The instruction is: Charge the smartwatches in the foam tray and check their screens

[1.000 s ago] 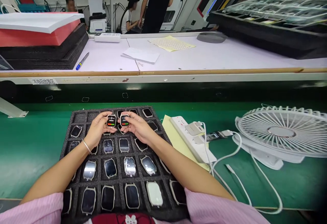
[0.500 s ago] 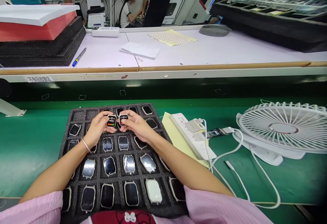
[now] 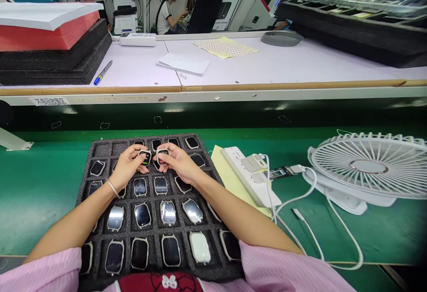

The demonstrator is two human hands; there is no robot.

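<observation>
A black foam tray (image 3: 103,149) lies on the green belt in front of me, its pockets filled with several smartwatch bodies. My left hand (image 3: 128,164) is closed around one lit watch body (image 3: 145,156), thumb across its screen. Beside it, my right hand (image 3: 178,162) grips a second lit watch body (image 3: 162,154). Both are held side by side just above the tray's far rows. A white-backed watch body (image 3: 199,247) lies face down in the near row.
A white power strip (image 3: 250,181) with plugged-in cables lies on a yellow sheet at the right, with a white fan (image 3: 370,167) beyond it. Behind the belt a raised table holds foam sheets (image 3: 50,52), a blue pen (image 3: 102,72) and papers. People work in the background.
Both thumbs have slid over the two lit screens, covering more of them. The hands stay in the same spot above the tray; my view has tilted slightly.
</observation>
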